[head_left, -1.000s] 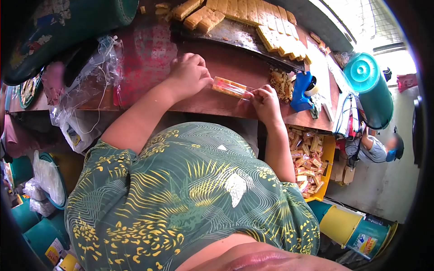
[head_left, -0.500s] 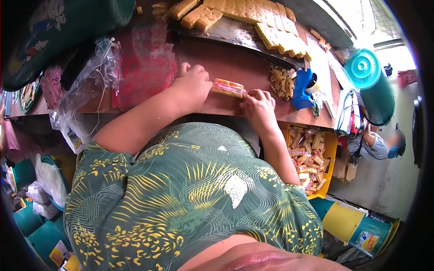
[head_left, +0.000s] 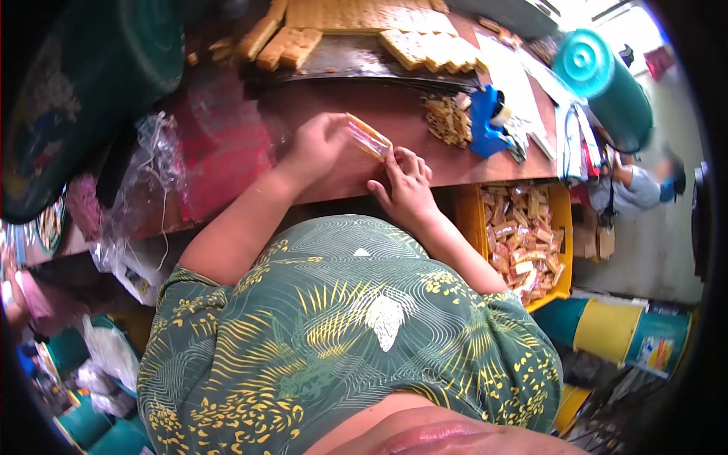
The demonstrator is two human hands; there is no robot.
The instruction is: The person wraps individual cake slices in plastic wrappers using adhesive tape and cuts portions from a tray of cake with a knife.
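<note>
A slice of yellow cake in a clear plastic wrapper (head_left: 369, 137) is held tilted above the brown tabletop. My left hand (head_left: 320, 142) is closed on its left end, slightly blurred by motion. At the slice's lower right end, a fingertip of my right hand (head_left: 407, 184) touches the wrapper. That hand's thumb sticks out to the side, apart from the fingers. Red plastic sheets (head_left: 224, 148) lie left of my left hand.
Cut cake (head_left: 364, 19) sits on a dark tray (head_left: 334, 57) at the back. Cake scraps (head_left: 447, 120) and a blue tape dispenser (head_left: 485, 125) lie to the right. A yellow crate (head_left: 563, 243) holds many wrapped slices. A person (head_left: 637, 188) is at far right.
The wrapped slice has turned from nearly level to a steeper tilt, its left end raised by my left hand. My right thumb has spread away from the wrapper. The camera view has shifted.
</note>
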